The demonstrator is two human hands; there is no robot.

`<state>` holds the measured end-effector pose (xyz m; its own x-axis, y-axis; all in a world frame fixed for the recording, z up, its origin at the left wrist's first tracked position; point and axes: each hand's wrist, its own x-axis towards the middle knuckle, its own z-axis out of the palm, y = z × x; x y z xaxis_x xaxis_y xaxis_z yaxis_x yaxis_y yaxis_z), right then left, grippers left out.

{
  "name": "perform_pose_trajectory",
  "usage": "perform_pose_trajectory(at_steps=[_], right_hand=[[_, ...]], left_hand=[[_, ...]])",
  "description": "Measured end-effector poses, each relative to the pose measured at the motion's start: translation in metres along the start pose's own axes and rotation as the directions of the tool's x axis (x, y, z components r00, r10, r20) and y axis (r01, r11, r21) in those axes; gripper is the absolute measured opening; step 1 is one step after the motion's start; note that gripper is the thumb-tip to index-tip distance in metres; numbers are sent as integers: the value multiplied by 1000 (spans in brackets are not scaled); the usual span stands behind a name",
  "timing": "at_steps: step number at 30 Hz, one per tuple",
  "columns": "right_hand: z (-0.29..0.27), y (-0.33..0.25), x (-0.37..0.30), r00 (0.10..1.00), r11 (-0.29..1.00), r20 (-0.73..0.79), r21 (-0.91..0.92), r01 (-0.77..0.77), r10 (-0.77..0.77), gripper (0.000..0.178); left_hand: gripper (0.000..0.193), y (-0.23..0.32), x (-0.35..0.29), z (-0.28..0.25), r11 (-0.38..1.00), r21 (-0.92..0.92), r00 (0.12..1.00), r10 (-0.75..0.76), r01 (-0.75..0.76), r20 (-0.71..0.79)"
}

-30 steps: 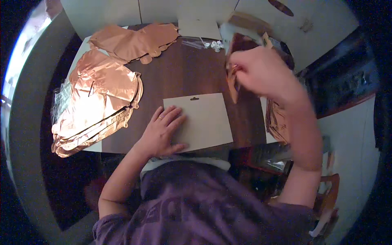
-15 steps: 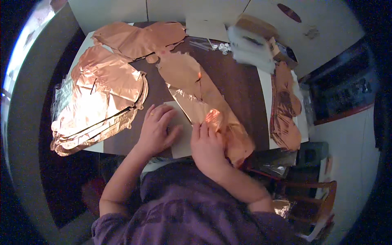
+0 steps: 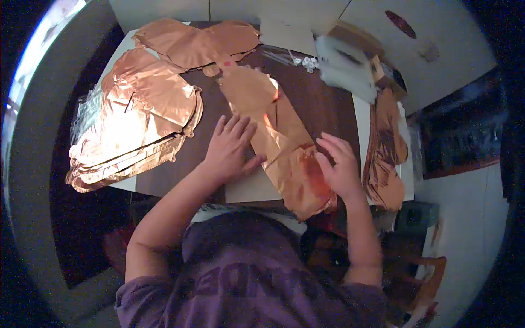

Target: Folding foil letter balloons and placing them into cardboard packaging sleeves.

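Note:
A long, flat rose-gold foil balloon [image 3: 276, 136] lies slantwise across the middle of the table, its near end close to the front edge. My left hand [image 3: 232, 146] rests at its left side with spread fingers, the thumb reaching its edge. Beside the balloon's lower right edge, my right hand [image 3: 340, 167] is open with fingers apart, the thumb over the foil. Neither hand grips anything. Partly under the balloon and my left hand is a pale flat sheet [image 3: 246, 188].
Stacked flat foil balloons [image 3: 147, 109] fill the left side, with more foil balloons [image 3: 197, 44] at the back and a folded pile [image 3: 385, 153] on the right. Small white pieces [image 3: 307, 64], a translucent white bag [image 3: 344, 63] and a small box [image 3: 383, 71] sit at the back right.
My right hand has let go of the balloon's left edge and moved right, to its other side. My left hand has shifted up and right toward the balloon, which now lies flatter.

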<state>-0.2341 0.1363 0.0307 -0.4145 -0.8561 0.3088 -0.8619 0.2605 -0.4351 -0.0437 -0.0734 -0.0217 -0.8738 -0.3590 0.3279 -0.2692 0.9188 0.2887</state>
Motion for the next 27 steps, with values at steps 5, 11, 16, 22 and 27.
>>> perform_pose_trajectory(at_steps=[5, 11, 16, 22, 27], right_hand=[[27, 16, 12, 979, 986, 167, -99, 133, -116, 53], [43, 10, 4, 977, 973, 185, -181, 140, -106, 54], [44, 19, 21, 978, 965, 72, -166, 204, -194, 43], [41, 24, 107, 999, 986, -9, 158, -48, 50, 26], [57, 57, 165, 969, 977, -123, -5, -215, 212, 32]], left_hand=[[71, -15, 29, -1, 969, -169, 976, 196, -179, 90], [68, -29, 33, 9, 973, -123, 980, 198, -196, 6], [65, -14, 34, 9, 975, -114, 977, 202, -193, 73], [71, -6, 36, 16, 993, 16, 989, 117, -119, 95], [74, -2, 37, 20, 995, 70, 980, 55, -70, 193]])
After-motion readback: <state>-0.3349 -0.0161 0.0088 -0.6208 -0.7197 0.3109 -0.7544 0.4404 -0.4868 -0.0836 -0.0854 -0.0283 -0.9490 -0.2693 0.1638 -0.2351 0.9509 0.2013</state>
